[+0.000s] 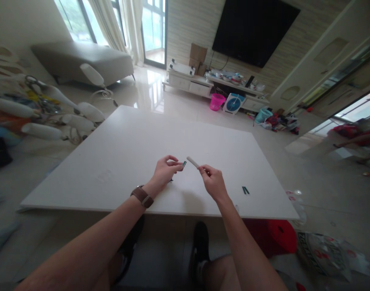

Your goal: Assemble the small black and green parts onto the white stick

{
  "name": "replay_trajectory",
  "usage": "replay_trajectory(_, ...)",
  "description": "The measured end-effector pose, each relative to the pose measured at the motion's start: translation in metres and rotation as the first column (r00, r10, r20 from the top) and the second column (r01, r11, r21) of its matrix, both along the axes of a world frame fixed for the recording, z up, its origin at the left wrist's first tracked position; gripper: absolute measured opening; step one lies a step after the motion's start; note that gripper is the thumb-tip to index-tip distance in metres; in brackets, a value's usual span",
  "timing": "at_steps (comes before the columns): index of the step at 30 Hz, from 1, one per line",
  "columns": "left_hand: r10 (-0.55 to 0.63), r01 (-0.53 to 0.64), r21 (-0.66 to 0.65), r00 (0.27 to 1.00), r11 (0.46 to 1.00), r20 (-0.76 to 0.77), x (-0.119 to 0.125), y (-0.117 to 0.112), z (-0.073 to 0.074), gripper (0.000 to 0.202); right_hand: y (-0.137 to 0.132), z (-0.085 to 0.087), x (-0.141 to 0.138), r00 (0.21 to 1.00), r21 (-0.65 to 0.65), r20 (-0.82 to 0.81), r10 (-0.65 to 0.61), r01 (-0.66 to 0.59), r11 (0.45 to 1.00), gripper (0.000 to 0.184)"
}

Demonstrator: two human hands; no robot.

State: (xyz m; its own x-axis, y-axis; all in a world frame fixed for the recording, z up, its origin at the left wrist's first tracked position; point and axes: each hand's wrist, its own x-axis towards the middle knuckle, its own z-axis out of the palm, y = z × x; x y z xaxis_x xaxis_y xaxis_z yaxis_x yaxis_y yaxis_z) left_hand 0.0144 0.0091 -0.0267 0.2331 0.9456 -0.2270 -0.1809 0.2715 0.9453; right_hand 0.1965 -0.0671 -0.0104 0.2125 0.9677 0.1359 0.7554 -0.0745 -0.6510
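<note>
My left hand (168, 171) pinches a small green piece that looks like a circuit board (184, 164) between thumb and fingers, above the white table (160, 133). In my right hand (213, 180) is a slim pale grey stick (192, 162), held near its lower end. The stick's far tip points up and left, close to the green piece; whether they touch I cannot tell. Two dark green strips (245, 190) lie side by side to the right of my right hand. Something small and dark (171, 180) shows just under my left hand, mostly hidden.
Faint translucent pieces (104, 176) rest on the table's left part, and a small clear piece (236, 208) lies near its front edge. Below the right front edge stand a red container (282, 236) and a printed bag (324, 252). White chandelier-like parts (92, 111) crowd the left side.
</note>
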Motion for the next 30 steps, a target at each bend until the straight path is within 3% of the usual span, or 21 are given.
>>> replay_trajectory(2,-0.001,0.001,0.005,1.0,1.0,0.014,-0.001,-0.002,0.001,0.036,-0.002,0.001,0.0,0.999,-0.026,-0.004,0.04,-0.04,0.999,0.036)
replay_trajectory(6,0.017,-0.017,0.005,1.0,1.0,-0.004,-0.003,-0.003,0.003,0.037,-0.005,0.001,0.003,0.995,0.025,0.04,-0.094,0.094,0.995,0.035)
replay_trajectory(10,0.005,-0.005,0.006,1.0,1.0,-0.002,-0.004,-0.002,0.003,0.036,-0.004,0.0,0.003,1.0,0.022,0.021,0.023,-0.024,0.999,0.036)
replay_trajectory(15,0.039,-0.039,0.003,0.999,0.999,0.015,-0.003,0.0,0.002,0.034,0.001,-0.001,0.0,0.993,0.045,0.062,-0.099,0.097,0.994,0.036)
replay_trajectory(20,-0.007,0.013,-0.068,0.996,0.998,0.091,-0.004,0.003,0.002,0.037,0.001,-0.002,-0.005,0.999,-0.002,0.024,0.042,-0.042,0.999,0.036)
replay_trajectory(25,-0.026,0.055,-0.175,0.987,0.983,0.162,-0.004,0.002,0.001,0.044,0.001,-0.005,-0.008,0.997,-0.04,0.035,0.062,-0.06,0.997,0.036)
replay_trajectory(30,-0.003,0.041,-0.199,0.983,0.979,0.185,-0.004,0.0,0.001,0.042,0.0,-0.006,-0.007,0.995,-0.04,0.022,0.095,-0.094,0.995,0.037)
